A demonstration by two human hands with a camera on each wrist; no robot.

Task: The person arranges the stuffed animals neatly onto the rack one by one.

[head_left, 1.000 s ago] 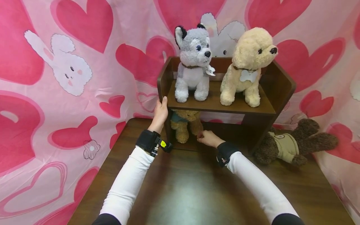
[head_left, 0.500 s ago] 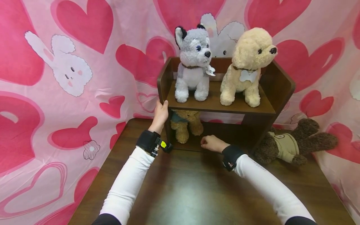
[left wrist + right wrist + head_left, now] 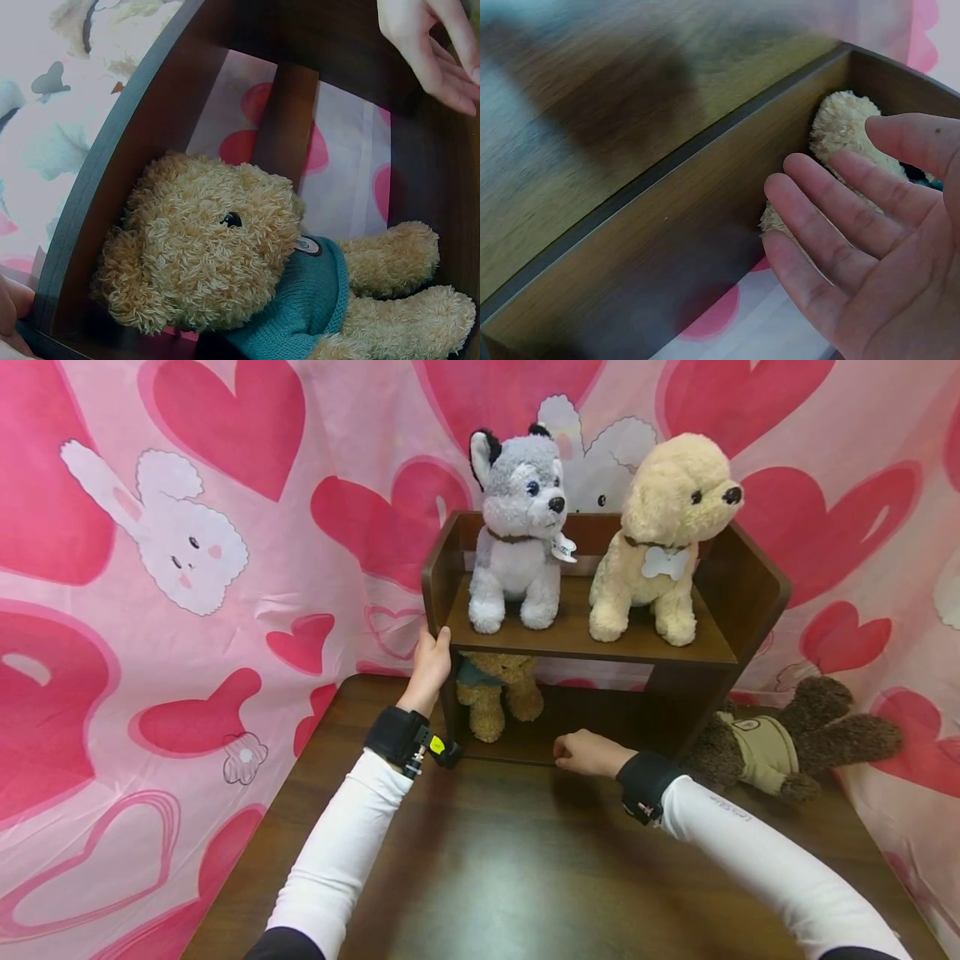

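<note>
My left hand [image 3: 430, 668] holds the left side panel of a small dark-brown wooden shelf [image 3: 585, 649], its thumb at the front edge. A curly tan teddy bear [image 3: 487, 708] in a teal sweater sits in the lower compartment, at the left. Its head is mostly hidden by the upper board in the head view, but the left wrist view shows the teddy bear's face [image 3: 210, 240]. To the right of the bear, in front of the lower compartment, is my right hand [image 3: 592, 753]. Nothing is in that hand, and its fingers [image 3: 832, 232] are loosely extended in the right wrist view.
On the upper board sit a grey-and-white plush husky [image 3: 516, 564] and a cream plush dog [image 3: 675, 497] with a bone-shaped tag. A dark-brown teddy bear [image 3: 761, 747] lies on the table [image 3: 487, 860] right of the shelf. A pink heart-patterned curtain [image 3: 300, 568] hangs behind.
My right hand has moved away from the tan teddy bear's leg, to the right and slightly toward me. The left hand slid slightly down the panel early on and stays there.
</note>
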